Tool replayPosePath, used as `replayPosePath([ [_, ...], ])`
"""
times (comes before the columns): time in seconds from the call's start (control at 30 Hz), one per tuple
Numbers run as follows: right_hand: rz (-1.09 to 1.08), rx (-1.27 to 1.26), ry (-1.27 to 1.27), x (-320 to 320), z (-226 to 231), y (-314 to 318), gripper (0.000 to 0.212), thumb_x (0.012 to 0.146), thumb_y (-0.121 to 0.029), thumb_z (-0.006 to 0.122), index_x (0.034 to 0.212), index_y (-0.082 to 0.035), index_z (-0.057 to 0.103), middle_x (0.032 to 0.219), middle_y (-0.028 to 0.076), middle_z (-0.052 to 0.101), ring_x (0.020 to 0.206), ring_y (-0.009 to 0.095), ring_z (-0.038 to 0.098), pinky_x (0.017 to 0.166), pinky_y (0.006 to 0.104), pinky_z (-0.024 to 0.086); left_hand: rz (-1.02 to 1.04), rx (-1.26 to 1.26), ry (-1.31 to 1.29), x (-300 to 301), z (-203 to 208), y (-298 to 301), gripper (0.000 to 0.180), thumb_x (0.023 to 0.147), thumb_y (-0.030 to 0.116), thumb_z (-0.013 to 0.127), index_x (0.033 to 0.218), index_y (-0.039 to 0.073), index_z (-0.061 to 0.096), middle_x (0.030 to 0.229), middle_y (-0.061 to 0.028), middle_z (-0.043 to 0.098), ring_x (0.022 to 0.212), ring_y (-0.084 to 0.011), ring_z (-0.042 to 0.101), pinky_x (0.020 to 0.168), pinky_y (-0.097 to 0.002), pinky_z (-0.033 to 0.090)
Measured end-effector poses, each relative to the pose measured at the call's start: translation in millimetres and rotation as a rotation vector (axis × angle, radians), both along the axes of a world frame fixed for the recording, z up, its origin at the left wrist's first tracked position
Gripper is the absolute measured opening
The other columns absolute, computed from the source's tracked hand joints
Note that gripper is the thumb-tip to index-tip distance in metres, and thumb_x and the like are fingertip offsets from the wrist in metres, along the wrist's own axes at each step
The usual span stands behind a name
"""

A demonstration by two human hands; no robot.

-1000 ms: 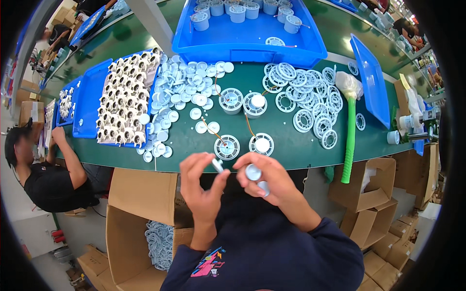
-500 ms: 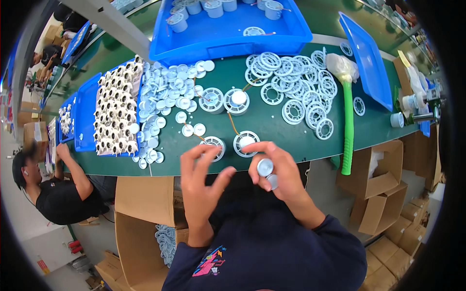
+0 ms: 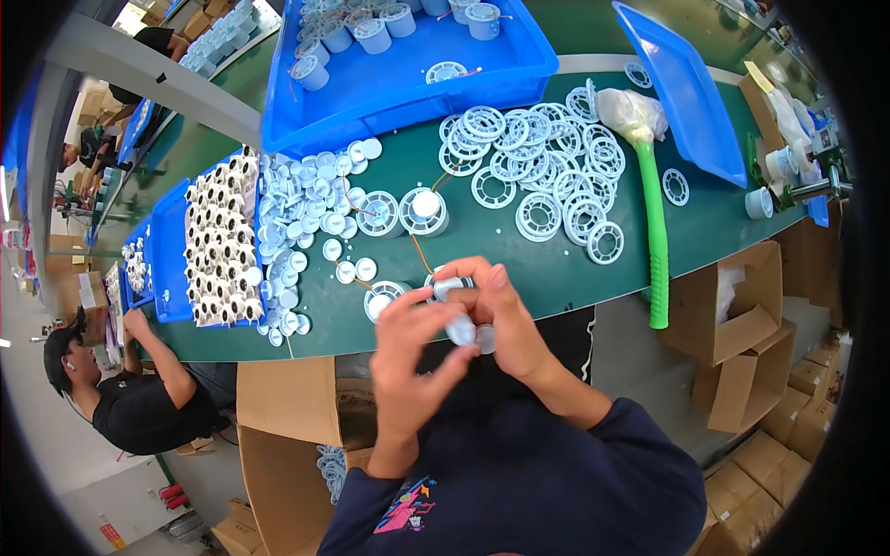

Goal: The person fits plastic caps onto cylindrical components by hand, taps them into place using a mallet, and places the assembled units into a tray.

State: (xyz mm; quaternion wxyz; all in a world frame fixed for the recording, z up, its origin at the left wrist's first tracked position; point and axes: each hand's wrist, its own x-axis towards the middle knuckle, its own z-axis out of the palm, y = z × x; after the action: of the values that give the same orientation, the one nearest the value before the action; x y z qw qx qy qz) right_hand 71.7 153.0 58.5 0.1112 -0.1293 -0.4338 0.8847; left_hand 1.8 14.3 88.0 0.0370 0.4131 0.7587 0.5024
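Pinched between the thumb and fingers of my left hand (image 3: 403, 366) is a pale round cap (image 3: 461, 331). My right hand (image 3: 519, 329) is close beside it, with its fingers curled round another round cap (image 3: 485, 339). Just beyond my hands stand two round spoked-top housings: the left housing (image 3: 397, 291) has a white disc at its centre, while the right housing (image 3: 448, 285) is partly covered by my right fingers. Farther back, a housing with a white centre disc (image 3: 426, 204) adjoins a housing without one (image 3: 378, 219). Thin orange wires run from the housings.
Loose caps (image 3: 315, 199) heap at the left, beside a blue tray of white parts (image 3: 222, 243). Pale spoked rings (image 3: 547, 153) pile at the right, near a green-handled mallet (image 3: 654, 232) with a wrapped head. A blue bin (image 3: 408, 116) stands behind. A person (image 3: 139, 408) sits at left.
My left hand has moved right to my right hand and now pinches a cap. The near left housing now shows a white disc at its centre. The view has shifted slightly.
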Motion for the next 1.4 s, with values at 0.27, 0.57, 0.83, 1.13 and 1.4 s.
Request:
replayPosePath([
  [0.27,-0.352,0.56,-0.184,6,-19,39,0.033,0.111,-0.028,0.047,0.113,0.0,0.064,0.082,0.003,0.053,0.076,0.012,0.051,0.07,0.0291,0.043,0.246,-0.235,0.363,-104,-3,28,0.035,0.086,0.011,0.08,0.119,0.005,0.071,0.116,-0.0128,0.066,0.109,-0.0328,0.059,0.094,-0.0444,0.048],
  [0.57,-0.396,1.273,-0.061,18,-43,37,0.018,0.085,0.008,0.068,0.102,0.001,0.065,0.123,0.017,0.063,0.123,0.039,0.06,0.097,0.0449,0.052,0.386,-0.156,0.358,-89,-3,-16,0.037,0.091,0.011,0.076,0.125,0.001,0.066,0.114,-0.0146,0.065,0.109,-0.0311,0.062,0.098,-0.0413,0.048],
  [0.83,-0.384,1.303,-0.168,28,-47,38,0.024,0.085,0.01,0.069,0.108,0.003,0.067,0.13,0.018,0.061,0.123,0.04,0.061,0.098,0.0443,0.053,0.518,0.02,-0.147,-19,-84,-68,0.051,0.089,0.021,0.078,0.133,0.0,0.06,0.105,-0.0105,0.061,0.093,-0.0226,0.059,0.088,-0.036,0.048],
  [1.13,-0.39,1.463,-0.234,32,-47,38,0.024,0.084,0.008,0.073,0.107,0.0,0.069,0.128,0.016,0.063,0.116,0.037,0.061,0.093,0.0431,0.053,0.293,0.006,-0.046,-22,-90,-41,0.087,0.077,0.011,0.088,0.151,0.001,0.043,0.144,-0.0198,0.058,0.129,-0.0299,0.057,0.112,-0.0427,0.042],
  [1.4,-0.419,1.443,-0.221,21,-43,43,0.025,0.083,0.006,0.075,0.107,0.0,0.069,0.117,0.014,0.069,0.11,0.035,0.063,0.091,0.0432,0.052,0.297,0.064,0.004,-27,-90,-34,0.057,0.088,0.017,0.082,0.138,0.003,0.059,0.135,-0.0203,0.063,0.12,-0.0374,0.06,0.101,-0.0444,0.05],
])
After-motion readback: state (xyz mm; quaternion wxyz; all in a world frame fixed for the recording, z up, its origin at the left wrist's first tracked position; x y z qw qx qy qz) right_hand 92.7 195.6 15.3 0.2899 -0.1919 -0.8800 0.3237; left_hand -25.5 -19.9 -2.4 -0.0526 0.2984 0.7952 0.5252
